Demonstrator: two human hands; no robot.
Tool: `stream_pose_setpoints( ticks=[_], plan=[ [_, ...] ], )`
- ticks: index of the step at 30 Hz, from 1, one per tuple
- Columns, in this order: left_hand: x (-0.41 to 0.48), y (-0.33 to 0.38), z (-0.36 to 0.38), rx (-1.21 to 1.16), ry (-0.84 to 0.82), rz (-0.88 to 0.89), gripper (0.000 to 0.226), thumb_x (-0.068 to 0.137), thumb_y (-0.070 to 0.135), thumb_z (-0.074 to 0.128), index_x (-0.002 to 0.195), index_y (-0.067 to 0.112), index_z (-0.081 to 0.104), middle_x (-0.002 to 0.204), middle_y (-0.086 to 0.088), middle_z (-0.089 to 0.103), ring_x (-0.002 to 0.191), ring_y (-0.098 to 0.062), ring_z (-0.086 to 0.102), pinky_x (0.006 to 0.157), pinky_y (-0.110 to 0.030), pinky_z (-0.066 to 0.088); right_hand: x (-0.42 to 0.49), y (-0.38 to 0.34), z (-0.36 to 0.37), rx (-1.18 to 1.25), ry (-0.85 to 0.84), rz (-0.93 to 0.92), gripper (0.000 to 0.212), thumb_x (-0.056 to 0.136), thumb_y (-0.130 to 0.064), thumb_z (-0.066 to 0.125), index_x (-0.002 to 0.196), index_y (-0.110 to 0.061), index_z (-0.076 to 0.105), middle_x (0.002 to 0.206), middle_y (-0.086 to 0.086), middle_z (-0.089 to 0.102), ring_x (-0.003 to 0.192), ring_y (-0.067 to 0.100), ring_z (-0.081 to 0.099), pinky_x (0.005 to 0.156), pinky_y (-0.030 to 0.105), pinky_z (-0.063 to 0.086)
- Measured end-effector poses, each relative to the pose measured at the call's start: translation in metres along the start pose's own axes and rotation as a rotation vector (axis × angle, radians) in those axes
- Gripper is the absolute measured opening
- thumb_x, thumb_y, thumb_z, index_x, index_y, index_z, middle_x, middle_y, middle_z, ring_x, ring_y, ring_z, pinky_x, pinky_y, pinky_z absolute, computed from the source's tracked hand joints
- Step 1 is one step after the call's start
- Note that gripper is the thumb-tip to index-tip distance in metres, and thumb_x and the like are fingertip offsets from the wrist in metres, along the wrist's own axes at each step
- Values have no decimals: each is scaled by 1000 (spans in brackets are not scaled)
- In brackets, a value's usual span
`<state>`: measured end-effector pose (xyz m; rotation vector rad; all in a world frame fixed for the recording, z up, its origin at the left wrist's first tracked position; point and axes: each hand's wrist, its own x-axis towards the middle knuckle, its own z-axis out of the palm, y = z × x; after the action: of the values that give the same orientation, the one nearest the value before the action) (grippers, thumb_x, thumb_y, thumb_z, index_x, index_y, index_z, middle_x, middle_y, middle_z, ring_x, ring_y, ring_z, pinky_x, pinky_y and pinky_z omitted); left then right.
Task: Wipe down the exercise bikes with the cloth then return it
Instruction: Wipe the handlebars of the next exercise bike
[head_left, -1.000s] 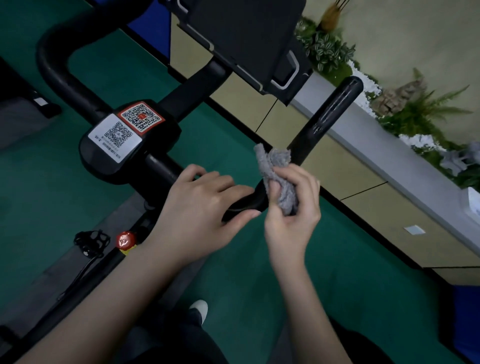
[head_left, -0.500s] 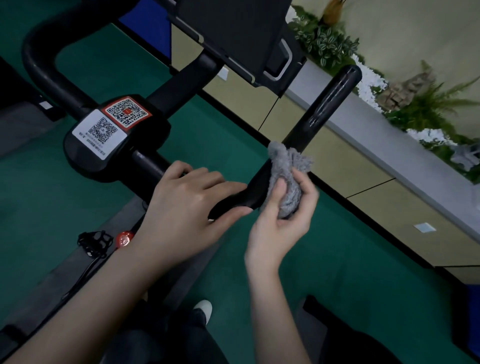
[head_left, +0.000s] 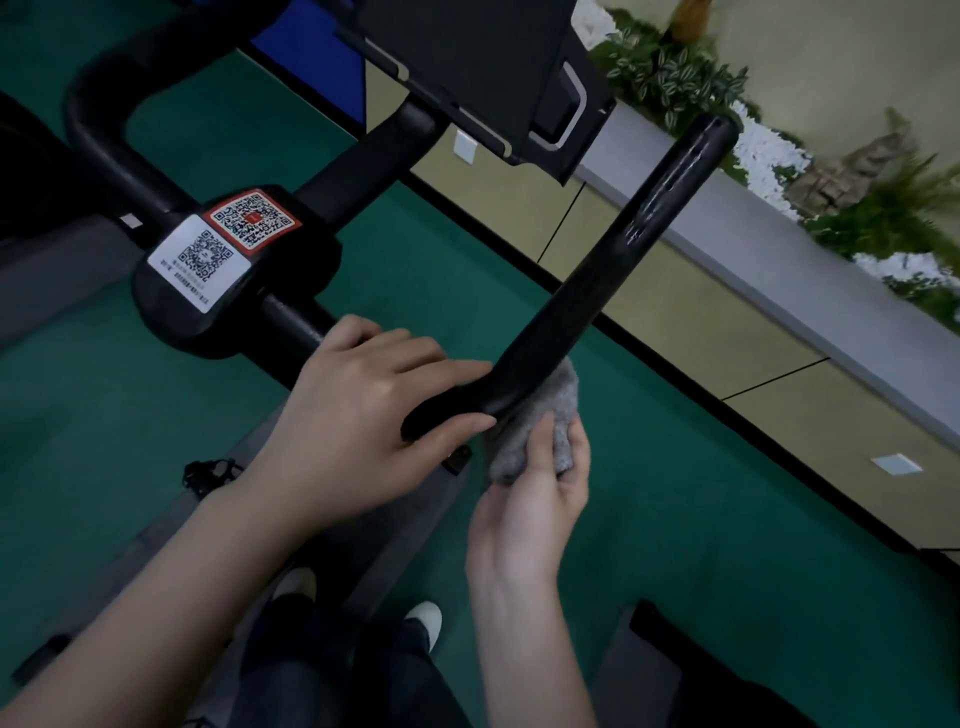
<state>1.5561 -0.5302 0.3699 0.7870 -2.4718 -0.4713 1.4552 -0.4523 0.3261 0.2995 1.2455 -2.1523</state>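
Cloth: the grey cloth (head_left: 540, 421) was bunched up and pressed against the near underside of the handlebar (head_left: 623, 249) at its bend.
Right hand: the right hand (head_left: 524, 509) held the cloth, fingers curled round it and thumb laid over its near face.
Left hand: the left hand (head_left: 363, 415) clasped the bar just left of the cloth, fingers across the top and thumb beneath.
Handlebar: black and glossy, its right horn rose from the bend toward the far right.
Exercise bike: the exercise bike (head_left: 374, 166) carried a white QR sticker (head_left: 200, 262) and a red QR sticker (head_left: 252, 221) side by side, left of the hands.
Floor: the green floor (head_left: 675, 519) lay below.
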Motion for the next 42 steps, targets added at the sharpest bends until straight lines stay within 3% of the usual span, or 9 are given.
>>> stream_pose_setpoints(
  ticks=[6, 10, 15, 18, 24, 29, 34, 37, 42],
  plan=[
    [1, -2, 0, 0, -12, 0, 38, 89, 48, 55, 114, 23, 68, 88, 8, 66, 76, -15, 62, 75, -31, 34, -3, -8, -3, 25, -306, 237, 33, 88, -7, 53, 120, -7, 61, 112, 9, 71, 103, 16, 67, 97, 31, 50],
    [0, -1, 1, 2, -4, -2, 39, 89, 49, 54, 115, 24, 68, 88, 8, 66, 76, -15, 62, 76, -30, 33, -3, -13, -10, -10, -447, 282, 43, 87, -8, 53, 129, -3, 55, 126, 15, 63, 117, 24, 60, 104, 36, 45],
    [0, 0, 1, -9, 11, 3, 37, 89, 48, 54, 112, 24, 69, 86, 8, 66, 75, -15, 62, 74, -32, 34, 27, -31, 9, 111, -388, 215, 47, 90, -4, 51, 136, 0, 47, 127, 14, 61, 109, 18, 62, 89, 26, 54],
    [0, 0, 2, -7, 22, -1, 37, 89, 48, 55, 111, 24, 70, 84, 8, 66, 74, -15, 62, 74, -33, 35, 23, -25, 3, 85, -461, 245, 47, 89, -6, 53, 135, 1, 48, 127, 15, 60, 114, 20, 60, 96, 28, 51],
    [0, 0, 3, -12, 30, -6, 37, 88, 49, 54, 111, 24, 70, 86, 8, 67, 75, -15, 62, 75, -31, 33, 29, -27, 2, 108, -502, 327, 29, 83, -5, 55, 109, -6, 65, 103, 8, 71, 95, 16, 69, 82, 26, 56],
    [1, 0, 2, -23, 35, -1, 36, 87, 47, 55, 111, 25, 70, 86, 8, 67, 75, -15, 62, 74, -34, 35, 47, -38, 24, 110, -397, 297, 25, 90, -7, 49, 109, -11, 63, 110, 8, 69, 96, 18, 67, 98, 34, 48],
    [1, 1, 4, -26, 48, -10, 35, 86, 47, 57, 110, 25, 71, 86, 8, 68, 74, -16, 63, 73, -35, 37, 27, -24, 8, 133, -458, 306, 28, 95, -7, 45, 118, -6, 62, 123, 15, 63, 111, 23, 62, 99, 33, 50],
    [1, 1, 4, -24, 49, -9, 35, 86, 47, 59, 110, 25, 71, 86, 8, 68, 73, -15, 63, 73, -35, 38, 31, -32, 15, 114, -448, 226, 32, 87, -4, 51, 117, -5, 61, 112, 10, 68, 104, 18, 65, 95, 31, 52],
    [0, 0, 4, -26, 52, -16, 35, 85, 47, 59, 108, 23, 72, 86, 7, 68, 74, -15, 63, 74, -36, 39, 29, -34, 27, 5, -294, 20, 28, 98, -7, 49, 124, -10, 58, 106, 2, 73, 104, 13, 67, 86, 23, 54]
  ],
)
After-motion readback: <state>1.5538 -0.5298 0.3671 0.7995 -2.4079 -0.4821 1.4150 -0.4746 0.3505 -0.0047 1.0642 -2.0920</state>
